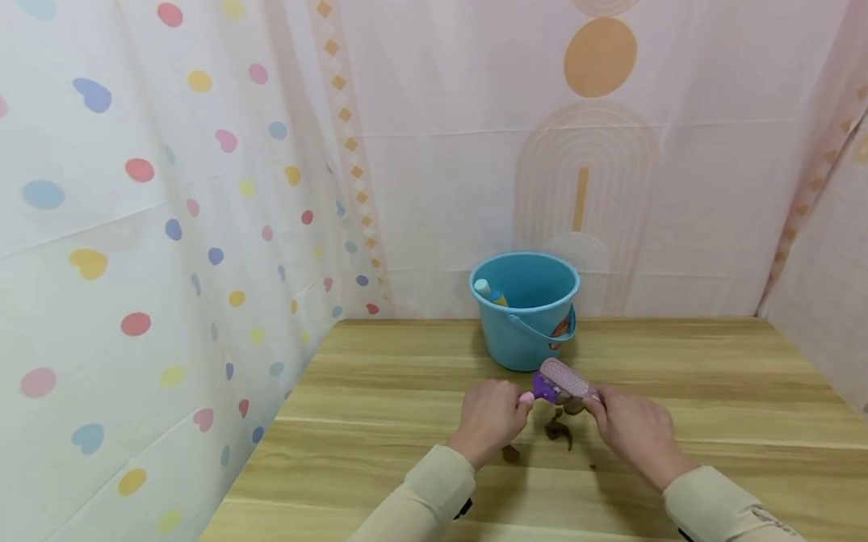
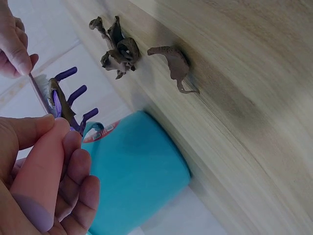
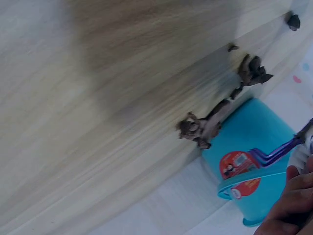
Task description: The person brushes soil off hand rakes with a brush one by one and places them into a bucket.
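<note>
My left hand (image 1: pixel 489 418) grips the pink handle of a small purple toy rake (image 2: pixel 78 94). Between thumb and fingertips, my right hand (image 1: pixel 635 425) holds a pink brush (image 1: pixel 565 376) with white bristles. The two tools meet just in front of the bucket, raised above the table. In the left wrist view, a brownish dry leaf (image 2: pixel 66 104) is caught between the rake's tines and the bristles. Below them, crumpled dry leaves (image 1: pixel 557 431) lie on the wooden table, and another curled leaf (image 2: pixel 171 62) lies apart. The right wrist view shows only part of my right hand.
A blue bucket (image 1: pixel 517 344) with its handle hanging down stands behind the tools. Inside it is a bottle-like thing with a pale blue top (image 1: pixel 482 287). Patterned curtains (image 1: pixel 430 182) surround the wooden table (image 1: pixel 737 387) at the back and sides.
</note>
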A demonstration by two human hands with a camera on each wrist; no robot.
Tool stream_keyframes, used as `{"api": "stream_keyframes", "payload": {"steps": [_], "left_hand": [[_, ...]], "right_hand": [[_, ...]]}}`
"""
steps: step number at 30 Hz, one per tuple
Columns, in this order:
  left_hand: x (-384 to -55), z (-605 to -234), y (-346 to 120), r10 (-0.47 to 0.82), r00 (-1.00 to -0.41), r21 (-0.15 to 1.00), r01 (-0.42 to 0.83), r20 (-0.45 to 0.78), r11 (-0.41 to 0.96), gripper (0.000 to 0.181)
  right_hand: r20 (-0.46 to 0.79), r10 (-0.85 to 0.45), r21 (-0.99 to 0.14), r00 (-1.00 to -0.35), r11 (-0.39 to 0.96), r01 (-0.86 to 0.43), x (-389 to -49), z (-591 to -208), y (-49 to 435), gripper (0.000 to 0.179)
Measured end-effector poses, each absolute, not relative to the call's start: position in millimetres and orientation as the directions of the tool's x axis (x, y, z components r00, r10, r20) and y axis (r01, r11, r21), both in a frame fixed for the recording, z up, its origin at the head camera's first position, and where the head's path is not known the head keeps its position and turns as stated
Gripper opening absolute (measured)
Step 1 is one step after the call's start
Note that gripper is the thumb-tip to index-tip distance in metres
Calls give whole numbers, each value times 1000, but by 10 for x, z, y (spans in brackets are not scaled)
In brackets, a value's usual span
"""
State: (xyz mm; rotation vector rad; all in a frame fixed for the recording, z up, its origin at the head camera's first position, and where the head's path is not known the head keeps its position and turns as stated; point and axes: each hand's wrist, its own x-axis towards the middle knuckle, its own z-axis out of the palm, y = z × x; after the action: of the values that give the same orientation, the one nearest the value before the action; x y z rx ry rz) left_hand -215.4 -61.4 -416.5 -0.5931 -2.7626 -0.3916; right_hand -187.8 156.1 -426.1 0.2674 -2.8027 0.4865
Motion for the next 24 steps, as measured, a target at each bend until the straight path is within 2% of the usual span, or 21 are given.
{"api": "stream_keyframes", "payload": {"steps": [20, 24], "left_hand": [[-2146, -4179, -615, 371, -866, 174, 444, 336, 879, 47], [-2153, -4189, -605, 372, -862, 179, 449, 345, 875, 49]], "right_hand": [[271, -100, -318, -957, 929, -187, -1909, -4317, 1721, 25], [294, -90, -338, -951, 921, -191, -1904, -4284, 1691, 25]]}}
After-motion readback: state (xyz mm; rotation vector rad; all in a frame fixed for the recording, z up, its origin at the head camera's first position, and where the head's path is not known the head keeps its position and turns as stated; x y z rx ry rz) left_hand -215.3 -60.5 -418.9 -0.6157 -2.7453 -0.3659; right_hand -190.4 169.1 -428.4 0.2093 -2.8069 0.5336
